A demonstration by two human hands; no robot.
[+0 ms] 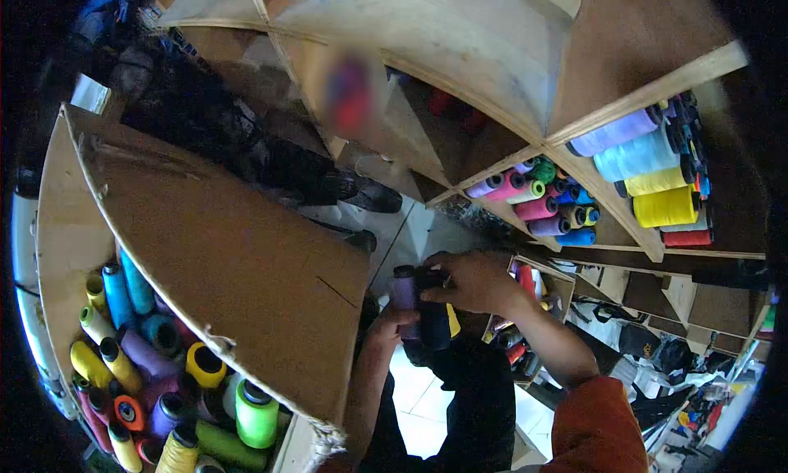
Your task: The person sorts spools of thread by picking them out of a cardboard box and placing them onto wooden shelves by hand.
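Observation:
In front of my lap, my left hand [394, 321] is closed around the lower part of a purple thread spool [405, 291]. My right hand [480, 280] comes in from the right, its fingers bent over a dark thread spool [433, 315] right beside the purple one. A bit of yellow [452, 319], perhaps another spool, shows behind the dark one. The fingers partly cover the spools, and the dark one blends with my black trousers.
A large cardboard box [222, 218] at left holds many coloured spools, among them a bright green one [257, 414]. Wooden shelving [542, 136] at upper right has spools in its compartments. Below it stands a smaller box [558, 280] with spools. White floor tiles show beneath.

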